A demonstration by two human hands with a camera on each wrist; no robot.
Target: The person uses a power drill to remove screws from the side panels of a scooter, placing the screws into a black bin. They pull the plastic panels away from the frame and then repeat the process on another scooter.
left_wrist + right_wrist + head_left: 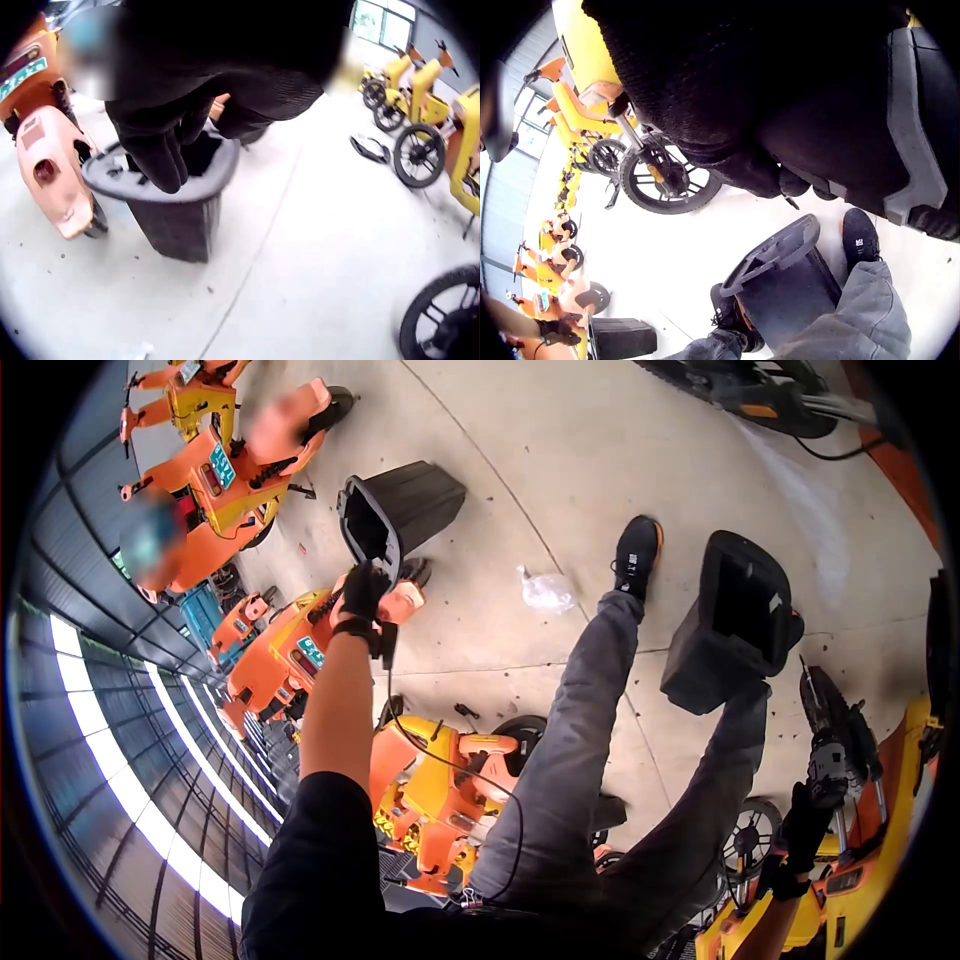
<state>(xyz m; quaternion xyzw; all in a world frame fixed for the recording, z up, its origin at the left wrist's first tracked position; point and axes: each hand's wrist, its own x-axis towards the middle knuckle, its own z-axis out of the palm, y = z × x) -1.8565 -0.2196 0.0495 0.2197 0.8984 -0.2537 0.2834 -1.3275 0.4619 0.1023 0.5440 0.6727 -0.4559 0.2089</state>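
In the head view my gloved left hand overlaps the rim of a black plastic bin. From the left wrist, its loose fingers hang over that bin's mouth, with a gap between fingers and thumb and nothing held there. Low at the right, my gloved right hand grips a black and grey power drill. The drill's dark body fills the upper right of the right wrist view. A second black bin, its mouth facing up, stands between my legs, close by my shoe.
Orange and yellow scooters line the left side, and another yellow one stands close beside my right arm. A crumpled clear plastic bag lies on the concrete floor. A tyre juts in at the top right.
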